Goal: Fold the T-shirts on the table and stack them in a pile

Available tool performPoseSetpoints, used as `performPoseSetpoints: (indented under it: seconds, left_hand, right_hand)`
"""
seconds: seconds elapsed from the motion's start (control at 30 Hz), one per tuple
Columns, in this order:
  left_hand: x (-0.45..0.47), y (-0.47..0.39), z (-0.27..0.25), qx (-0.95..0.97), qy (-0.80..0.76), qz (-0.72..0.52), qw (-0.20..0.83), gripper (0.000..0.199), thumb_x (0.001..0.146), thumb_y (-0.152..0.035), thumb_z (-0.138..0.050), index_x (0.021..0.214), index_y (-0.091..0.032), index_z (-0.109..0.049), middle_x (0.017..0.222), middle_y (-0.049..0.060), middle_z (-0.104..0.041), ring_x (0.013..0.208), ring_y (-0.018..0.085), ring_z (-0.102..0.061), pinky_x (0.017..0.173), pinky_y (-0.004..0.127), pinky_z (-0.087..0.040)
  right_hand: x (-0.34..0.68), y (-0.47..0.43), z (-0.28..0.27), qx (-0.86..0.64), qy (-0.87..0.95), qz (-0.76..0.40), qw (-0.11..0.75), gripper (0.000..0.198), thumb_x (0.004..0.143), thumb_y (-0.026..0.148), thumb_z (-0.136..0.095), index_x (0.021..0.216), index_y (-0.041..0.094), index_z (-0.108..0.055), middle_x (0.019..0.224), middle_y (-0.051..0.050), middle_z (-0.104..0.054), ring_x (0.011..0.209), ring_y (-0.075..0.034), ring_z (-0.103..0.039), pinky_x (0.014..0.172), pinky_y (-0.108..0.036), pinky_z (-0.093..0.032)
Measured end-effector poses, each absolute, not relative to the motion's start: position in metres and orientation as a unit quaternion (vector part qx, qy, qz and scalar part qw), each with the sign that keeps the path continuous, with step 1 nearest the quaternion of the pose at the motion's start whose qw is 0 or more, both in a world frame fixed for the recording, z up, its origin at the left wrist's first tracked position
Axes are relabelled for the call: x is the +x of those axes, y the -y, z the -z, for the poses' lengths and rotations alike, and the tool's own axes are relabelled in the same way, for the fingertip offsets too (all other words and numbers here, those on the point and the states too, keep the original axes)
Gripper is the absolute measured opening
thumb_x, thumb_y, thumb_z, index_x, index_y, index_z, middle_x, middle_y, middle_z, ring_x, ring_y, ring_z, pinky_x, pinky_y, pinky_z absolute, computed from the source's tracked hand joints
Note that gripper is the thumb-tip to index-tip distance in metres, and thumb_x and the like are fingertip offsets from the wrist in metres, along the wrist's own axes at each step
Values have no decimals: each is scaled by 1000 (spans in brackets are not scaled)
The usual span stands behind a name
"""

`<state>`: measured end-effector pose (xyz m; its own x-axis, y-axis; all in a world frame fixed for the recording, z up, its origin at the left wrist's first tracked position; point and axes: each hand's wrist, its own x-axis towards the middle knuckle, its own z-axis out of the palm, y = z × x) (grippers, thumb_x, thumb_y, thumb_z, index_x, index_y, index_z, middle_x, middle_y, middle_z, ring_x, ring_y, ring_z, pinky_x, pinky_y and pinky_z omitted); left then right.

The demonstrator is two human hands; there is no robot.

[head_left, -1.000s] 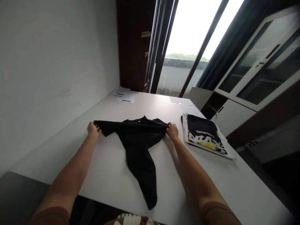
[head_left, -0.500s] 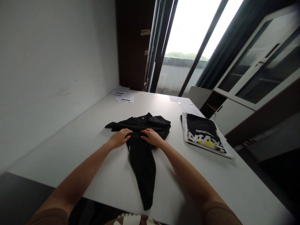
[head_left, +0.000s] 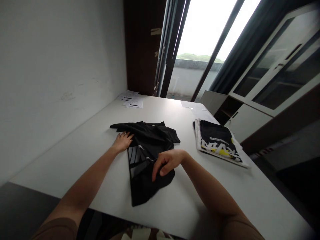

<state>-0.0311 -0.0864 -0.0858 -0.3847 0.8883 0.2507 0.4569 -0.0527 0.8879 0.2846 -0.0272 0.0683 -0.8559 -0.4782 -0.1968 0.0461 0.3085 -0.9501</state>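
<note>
A black shirt [head_left: 152,136] lies crumpled across the white table in front of me. Its near part [head_left: 142,190] is spread toward me and shows grey panels and a white trim line on the left. My left hand [head_left: 122,141] rests on the shirt's left side, fingers stretched out over the cloth. Above the near part, my right hand [head_left: 168,161] is bent down with curled fingers at the end of the white trim. It appears to pinch the cloth there, though the fingertips are partly hard to make out.
A folded stack of printed clothes [head_left: 217,141], black and white with yellow, sits to the right on the table [head_left: 95,160]. Papers [head_left: 133,101] lie at the far left corner, more sheets [head_left: 193,106] at the far right. A wall [head_left: 62,83] borders the left side.
The narrow near strip of the shirt has opened wider and shortened, baring grey panels. My right hand has come nearer and bent downward. My left hand has shifted slightly left.
</note>
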Motion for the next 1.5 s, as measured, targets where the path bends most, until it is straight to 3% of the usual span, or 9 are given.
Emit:
performPoseSetpoints:
  seconds: [0.13, 0.23, 0.33, 0.47, 0.53, 0.7, 0.87, 1.13, 1.5]
  left_hand:
    - [-67, 98, 74, 446, -699, -539, 149, 10, 82, -31, -75, 91, -26, -74, 135, 15, -64, 155, 35, -19, 122, 61, 3]
    - [-63, 103, 65, 434, -687, -567, 136, 9, 80, -23, -74, 89, -25, -75, 136, 15, -64, 154, 34, -22, 124, 57, 4]
    - [-28, 100, 56, 464, -633, -583, 209, 16, 74, -23, -80, 90, -26, -78, 132, 12, -67, 146, 34, -38, 127, 49, -6]
    - [30, 98, 51, 575, -556, -532, 277, 27, 76, -32, -83, 103, -30, -80, 126, 8, -70, 133, 33, -52, 127, 46, -17]
    - [50, 101, 50, 619, -535, -503, 279, 28, 81, -37, -80, 108, -30, -79, 125, 8, -71, 129, 33, -55, 126, 48, -19]
    - [70, 119, 50, 697, -536, -428, 210, 34, 93, -42, -66, 123, -29, -74, 133, 8, -67, 133, 33, -52, 127, 52, -17]
    - [65, 148, 49, 786, -518, -307, 137, 48, 99, -39, -56, 146, -31, -58, 150, 7, -55, 144, 31, -43, 128, 51, -13]
    - [23, 179, 48, 804, -523, -239, 153, 61, 99, -42, -58, 157, -34, -42, 164, 6, -37, 153, 32, -30, 127, 52, -13]
    - [27, 166, 42, 776, -542, -270, 176, 45, 96, -43, -65, 140, -34, -64, 153, 7, -52, 145, 31, -44, 124, 49, -29]
  right_hand:
    - [292, 29, -68, -115, -730, 602, 302, 60, 92, 59, -68, 127, 9, -68, 93, -11, -76, 72, -14, -70, 67, -20, -53]
    - [295, 8, -51, -72, -717, 635, 279, 66, 90, 63, -67, 130, 11, -63, 96, -12, -76, 63, -14, -68, 63, -24, -55]
    - [293, -20, -30, 103, -802, 584, 77, 56, 97, 62, -55, 122, 13, -64, 99, -13, -75, 76, -20, -72, 72, -31, -57]
    - [292, -48, 0, 454, -852, 219, -143, 40, 103, 49, -48, 124, 19, -64, 115, -14, -71, 105, -27, -68, 88, -36, -52]
    - [295, -54, 14, 540, -826, 93, -130, 50, 101, 54, -50, 137, 20, -57, 127, -17, -66, 116, -31, -64, 92, -39, -49]
    - [289, -53, 40, 561, -824, 59, -55, 69, 101, 69, -35, 148, 20, -45, 122, -18, -68, 110, -31, -67, 90, -39, -48]
    - [281, -64, 44, 556, -830, 40, -34, 38, 107, 39, -37, 135, 22, -56, 111, -15, -73, 104, -28, -69, 85, -36, -46]
    - [339, -118, 38, 621, -779, 25, -75, 38, 105, 27, -36, 131, 20, -63, 112, -16, -73, 104, -27, -68, 85, -35, -45]
    - [357, -128, 35, 588, -792, -29, -163, 28, 98, 32, -53, 114, 17, -70, 115, -18, -66, 114, -32, -56, 92, -39, -44]
